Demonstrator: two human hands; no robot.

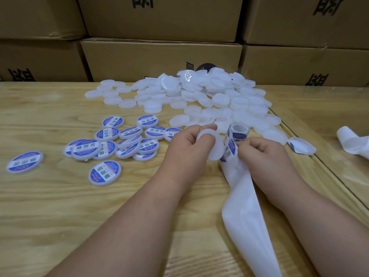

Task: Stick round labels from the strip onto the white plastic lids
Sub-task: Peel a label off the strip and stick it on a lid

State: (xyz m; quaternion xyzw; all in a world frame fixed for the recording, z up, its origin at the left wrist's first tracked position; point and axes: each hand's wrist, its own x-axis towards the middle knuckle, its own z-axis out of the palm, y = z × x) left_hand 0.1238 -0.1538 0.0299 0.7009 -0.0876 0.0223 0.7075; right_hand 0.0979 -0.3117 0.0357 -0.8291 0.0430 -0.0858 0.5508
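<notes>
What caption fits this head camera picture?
Left hand holds a blank lid; right hand peels a label.

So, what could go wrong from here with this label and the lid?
The left hand holds the lid tilted in the air, so the label pinched by the right hand may land off-centre or creased. The used strip trails off the table edge and could drag the roll.

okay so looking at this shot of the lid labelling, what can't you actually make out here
Head view only:
- The dark round object behind the pile of plain lids: mostly hidden by the pile.
- Small print on the labelled lids: too small, blurred.
- Whether the label the right hand pinches is fully peeled: fingers cover it.
- The backing strip: cut off by the bottom edge.
</notes>
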